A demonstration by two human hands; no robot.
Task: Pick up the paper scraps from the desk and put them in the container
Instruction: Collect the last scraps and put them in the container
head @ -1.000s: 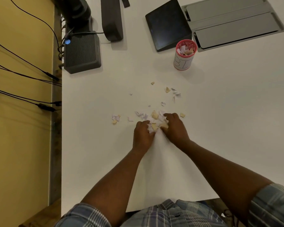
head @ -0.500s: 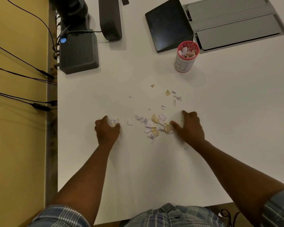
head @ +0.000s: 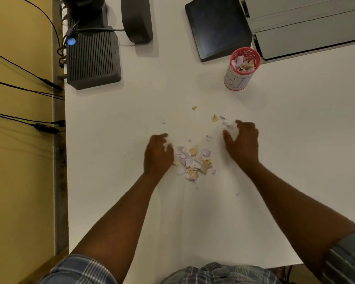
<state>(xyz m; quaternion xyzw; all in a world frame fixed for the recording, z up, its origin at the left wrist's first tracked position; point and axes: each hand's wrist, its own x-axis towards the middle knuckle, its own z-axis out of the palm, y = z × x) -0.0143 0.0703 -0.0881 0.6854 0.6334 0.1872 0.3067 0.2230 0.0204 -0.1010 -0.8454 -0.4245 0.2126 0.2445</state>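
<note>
Paper scraps, white and tan, lie heaped on the desk; a few lie scattered beyond. Red-rimmed cylindrical container stands upright, part-filled with scraps.

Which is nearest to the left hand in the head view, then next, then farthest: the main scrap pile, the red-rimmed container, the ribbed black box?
Measured from the left hand:
1. Main scrap pile, touching it on its right.
2. Ribbed black box, far-left on the desk.
3. Red-rimmed container, far-right, already holding scraps.
</note>
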